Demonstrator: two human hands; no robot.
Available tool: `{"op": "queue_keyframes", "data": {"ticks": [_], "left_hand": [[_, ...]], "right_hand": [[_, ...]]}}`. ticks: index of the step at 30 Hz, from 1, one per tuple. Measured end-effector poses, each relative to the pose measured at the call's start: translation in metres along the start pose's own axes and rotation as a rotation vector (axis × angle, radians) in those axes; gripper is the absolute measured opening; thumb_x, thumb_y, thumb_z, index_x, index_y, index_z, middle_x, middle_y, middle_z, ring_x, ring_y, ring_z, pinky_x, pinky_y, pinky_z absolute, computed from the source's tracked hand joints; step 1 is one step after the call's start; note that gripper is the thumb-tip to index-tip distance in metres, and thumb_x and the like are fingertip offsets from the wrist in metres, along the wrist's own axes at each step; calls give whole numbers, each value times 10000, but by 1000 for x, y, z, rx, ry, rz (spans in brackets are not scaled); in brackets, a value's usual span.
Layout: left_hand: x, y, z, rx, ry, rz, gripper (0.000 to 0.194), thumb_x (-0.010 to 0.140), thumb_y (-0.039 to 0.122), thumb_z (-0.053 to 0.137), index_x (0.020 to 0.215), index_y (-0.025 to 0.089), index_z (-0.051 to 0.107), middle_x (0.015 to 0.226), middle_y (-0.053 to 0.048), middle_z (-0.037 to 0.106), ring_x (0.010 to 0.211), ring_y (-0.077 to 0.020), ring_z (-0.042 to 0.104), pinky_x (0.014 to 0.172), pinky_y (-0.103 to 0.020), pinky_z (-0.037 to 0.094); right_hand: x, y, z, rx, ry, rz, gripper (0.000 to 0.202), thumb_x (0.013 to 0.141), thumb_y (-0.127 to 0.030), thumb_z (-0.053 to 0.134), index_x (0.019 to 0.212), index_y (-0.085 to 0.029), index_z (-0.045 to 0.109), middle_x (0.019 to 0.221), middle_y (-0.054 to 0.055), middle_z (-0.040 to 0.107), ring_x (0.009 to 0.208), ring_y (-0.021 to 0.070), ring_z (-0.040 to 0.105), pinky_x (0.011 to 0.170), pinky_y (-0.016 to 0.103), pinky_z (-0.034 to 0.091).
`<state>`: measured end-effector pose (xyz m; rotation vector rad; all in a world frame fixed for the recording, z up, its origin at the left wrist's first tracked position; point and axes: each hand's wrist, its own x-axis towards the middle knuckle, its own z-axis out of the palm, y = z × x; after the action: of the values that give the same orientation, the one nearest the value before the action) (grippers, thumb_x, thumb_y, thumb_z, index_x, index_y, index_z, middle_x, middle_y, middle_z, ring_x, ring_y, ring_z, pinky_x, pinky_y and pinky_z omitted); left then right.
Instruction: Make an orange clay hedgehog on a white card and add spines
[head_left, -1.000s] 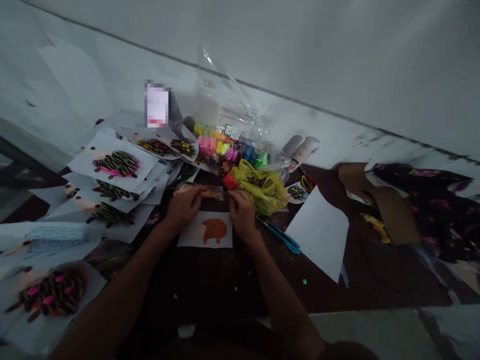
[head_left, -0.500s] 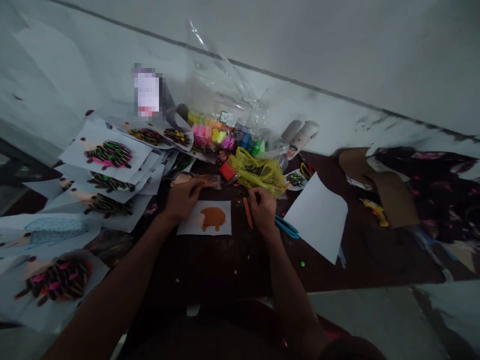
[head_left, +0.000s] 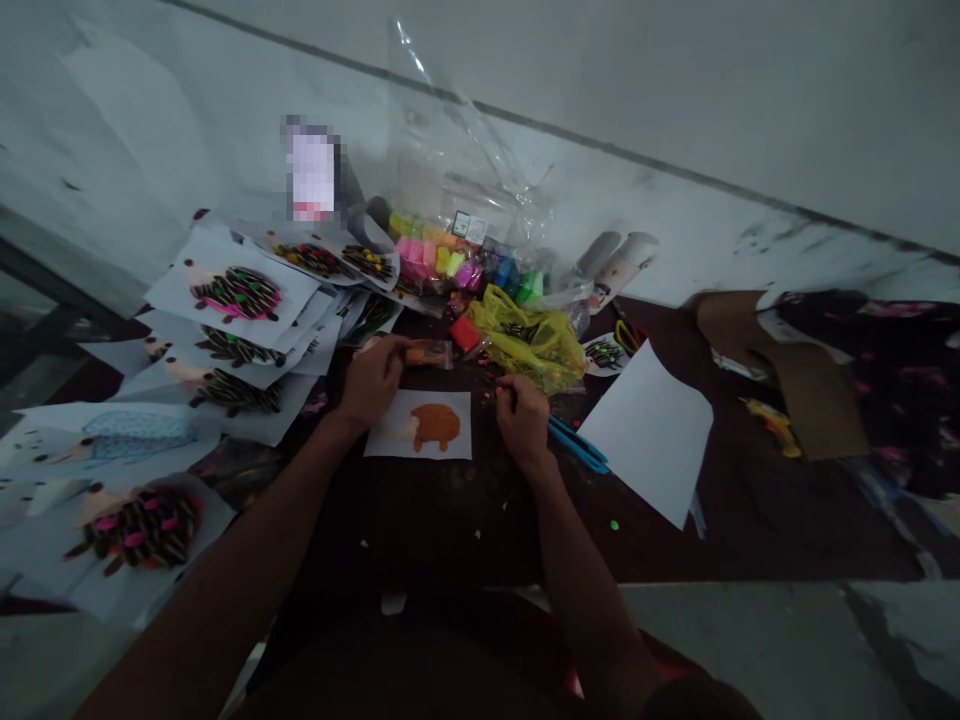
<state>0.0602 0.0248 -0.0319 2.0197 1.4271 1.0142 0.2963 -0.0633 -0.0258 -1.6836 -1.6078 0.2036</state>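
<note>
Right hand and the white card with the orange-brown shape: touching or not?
Apart. The head view shows a strip of dark tabletop between the white card and the right hand.

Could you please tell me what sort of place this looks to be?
It looks like a makeshift craft table against a wall: a clear bag of colourful blocks, a pile of hedgehog-like pictures, and a card with an orange animal shape suggest it.
</note>
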Motion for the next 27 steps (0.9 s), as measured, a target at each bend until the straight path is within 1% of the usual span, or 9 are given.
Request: {"op": "queue_keyframes", "data": {"ticks": [3,5,8,11,14,17,19,24,27], "left_hand": [[-1,3,-3,-35,20,-47,296,945,285,433,1074,163,670,906,-68,687,848,-218,638,791,-318,472],[-1,5,-4,-51,50,-52,284,947,281,444,1092,168,662,930,-66,695,856,-213,640,794,-312,471],[-1,6,-5,-56,117,2,269,922,218,459,1092,160,659,983,-86,691,893,-215,633,831,-324,482],[0,5,-4,-27,143,63,221,900,176,477,989,175,679,981,-84,686,902,-213,631,835,-334,505],[-1,5,-1,17,112,145,222,904,163,490,959,184,704,1016,-85,704,974,-232,634,887,-378,520],[-1,5,3,133,29,250,219,912,172,527,975,188,736,1086,-105,713,1071,-279,597,972,-468,491],[-2,6,4,207,-9,287,221,916,167,535,971,188,748,1099,-118,707,1071,-297,579,965,-494,487],[-1,5,5,296,-12,283,189,921,167,549,920,186,737,1037,-120,681,1029,-300,573,921,-482,493],[-1,4,5,321,-7,258,177,923,183,558,897,184,734,997,-120,670,1018,-300,576,905,-472,494]], "right_hand": [[-2,0,0,-11,-9,12,212,886,-184,459,908,-198,670,848,71,714,796,220,657,774,322,490],[-2,-1,0,-18,8,8,212,913,-208,455,928,-192,667,842,74,716,782,217,662,754,315,477],[-2,-1,0,-14,32,-12,207,960,-265,466,938,-194,659,841,71,717,771,207,663,739,300,460],[-2,-1,-1,-27,24,-38,227,990,-317,483,874,-205,642,785,46,693,711,183,633,697,279,430],[-4,-1,0,-71,1,-62,283,1010,-351,483,805,-209,615,719,25,650,673,168,595,662,264,399],[-5,-1,2,-104,-10,-83,322,1020,-363,476,766,-210,604,687,18,625,652,161,574,643,259,383],[-5,-1,4,-104,-6,-95,318,1019,-350,476,775,-209,622,701,24,640,656,163,582,643,260,390],[-2,-5,7,-84,-38,-121,257,1001,-275,487,873,-202,697,840,64,723,760,185,649,715,275,460],[-1,-6,8,-99,-42,-124,261,996,-278,492,879,-197,711,837,66,733,753,187,659,721,278,476]]}}
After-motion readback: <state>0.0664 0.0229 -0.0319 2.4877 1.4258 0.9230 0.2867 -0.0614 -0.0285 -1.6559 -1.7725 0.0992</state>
